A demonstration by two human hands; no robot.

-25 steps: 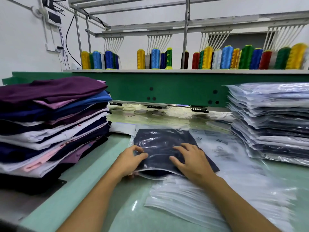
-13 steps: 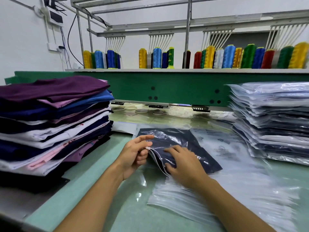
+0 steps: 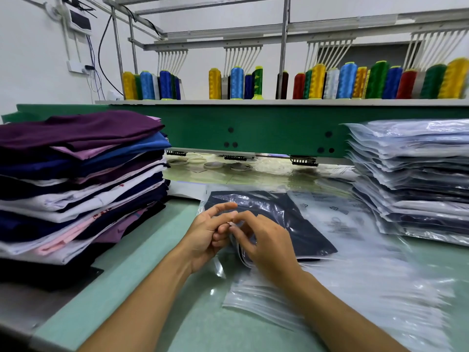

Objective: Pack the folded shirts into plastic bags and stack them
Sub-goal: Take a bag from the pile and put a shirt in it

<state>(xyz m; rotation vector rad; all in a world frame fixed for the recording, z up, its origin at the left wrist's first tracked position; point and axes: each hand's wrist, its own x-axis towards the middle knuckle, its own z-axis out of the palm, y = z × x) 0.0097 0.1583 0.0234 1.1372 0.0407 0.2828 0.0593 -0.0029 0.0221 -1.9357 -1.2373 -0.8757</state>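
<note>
Folded shirts (image 3: pixel 76 179): tall, soft stack, left.
Packed stack (image 3: pixel 416 179): bagged shirts, right.
Bagged shirt (image 3: pixel 299 224): navy, centre, on spare bags (image 3: pixel 342 295); likely light, floppy and slippery, best held by its open edge.
Left hand (image 3: pixel 208 235), right hand (image 3: pixel 264 242): together, pinching the bag's mouth.

Navy shirt (image 3: pixel 304 232): lying folded flat inside clear bag (image 3: pixel 266 201), table centre, bag mouth curling up at near edge | unpacked shirts (image 3: pixel 76 179): sitting stacked at left, purple topmost | empty bags (image 3: pixel 355 288): lying fanned beneath bagged shirt | packed shirts (image 3: pixel 411 179): sitting stacked at right.
</note>
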